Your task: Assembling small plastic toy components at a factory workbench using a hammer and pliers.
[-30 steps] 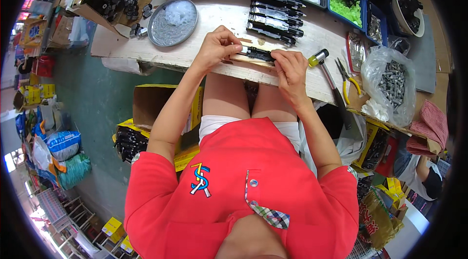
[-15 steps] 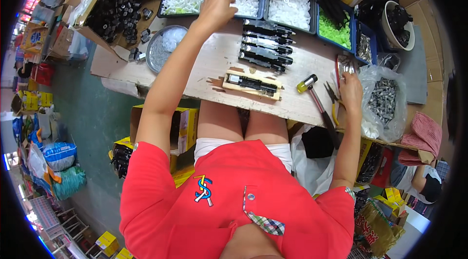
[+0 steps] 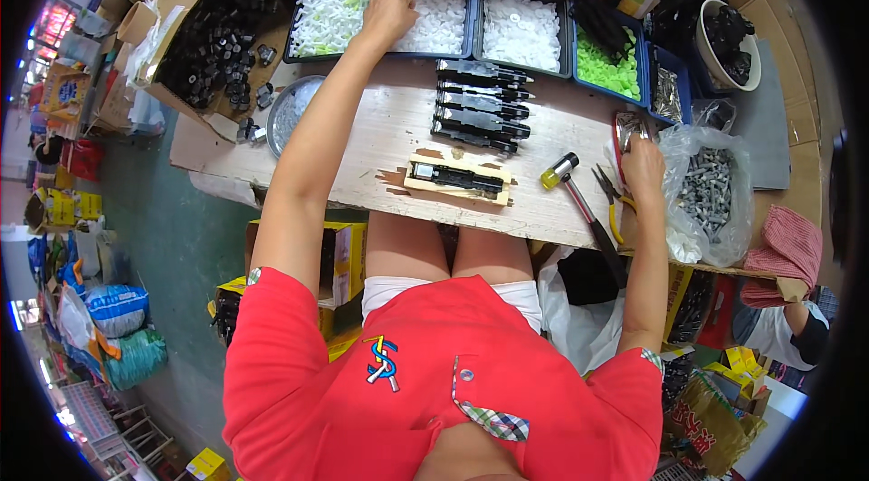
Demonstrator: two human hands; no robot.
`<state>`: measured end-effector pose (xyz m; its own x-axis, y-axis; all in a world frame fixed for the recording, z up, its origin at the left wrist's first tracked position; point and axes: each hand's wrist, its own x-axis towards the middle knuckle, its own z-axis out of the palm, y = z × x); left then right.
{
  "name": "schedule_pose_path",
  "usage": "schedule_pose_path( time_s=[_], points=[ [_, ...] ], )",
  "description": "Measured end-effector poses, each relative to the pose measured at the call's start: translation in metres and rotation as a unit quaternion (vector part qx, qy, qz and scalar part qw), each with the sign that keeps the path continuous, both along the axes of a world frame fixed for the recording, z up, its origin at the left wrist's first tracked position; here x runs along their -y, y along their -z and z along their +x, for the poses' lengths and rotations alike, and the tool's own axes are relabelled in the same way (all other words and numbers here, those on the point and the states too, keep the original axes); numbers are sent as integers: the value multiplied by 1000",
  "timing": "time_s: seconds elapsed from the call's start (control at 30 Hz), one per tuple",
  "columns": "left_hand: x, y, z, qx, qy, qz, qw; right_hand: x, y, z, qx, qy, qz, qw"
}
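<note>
My left hand reaches over the shared edge of a blue tray of small white parts and a tray of white and pale green plastic pieces. Its fingers are curled together, and whatever they hold is hidden. At the right, my right hand has its fingers bent down at a small red-edged tray of metal pieces; what they grip does not show. Between the hands, a black mechanism lies in a pale wooden holder. Several similar black mechanisms lie in a row behind it.
A hammer and yellow-handled pliers lie left of my right forearm. Beyond it is a clear bag of grey metal parts. White and green parts fill more back trays. A round metal dish sits beside my left forearm.
The view has shifted a little, so the bench appears further left. My left hand has moved slightly left over the trays, its fingers more bunched. My right hand stays at the small red-edged tray.
</note>
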<state>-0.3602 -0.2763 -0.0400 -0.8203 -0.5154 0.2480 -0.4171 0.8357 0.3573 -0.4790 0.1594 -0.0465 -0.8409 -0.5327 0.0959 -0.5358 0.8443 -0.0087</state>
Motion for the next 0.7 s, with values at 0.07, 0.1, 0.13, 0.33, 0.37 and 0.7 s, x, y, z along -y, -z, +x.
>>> schedule_pose_path(
  time_s=[0.07, 0.1, 0.13, 0.33, 0.37, 0.7],
  points=[
    [-2, -6, 5, -33, 20, 2, 999, -3, 0, -2, 9, 8, -7, 1000],
    [-3, -8, 9, -64, 39, 5, 997, -6, -2, -2, 7, 7, -8, 1000],
    [-7, -13, 14, -66, 36, 3, 997, -8, -4, -1, 16, -4, -63, 998],
    [-60, -43, 59, -273, 56, 532, 799, -12, -7, 10, 171, 6, -369, 914],
    [-75, -43, 71, -284, 61, 599, 746, -6, -15, 21, 278, 26, -453, 847],
    [-191, -1, 166, -271, 173, 820, 473, 89, -53, 146, 534, -194, -499, 655]
  ],
)
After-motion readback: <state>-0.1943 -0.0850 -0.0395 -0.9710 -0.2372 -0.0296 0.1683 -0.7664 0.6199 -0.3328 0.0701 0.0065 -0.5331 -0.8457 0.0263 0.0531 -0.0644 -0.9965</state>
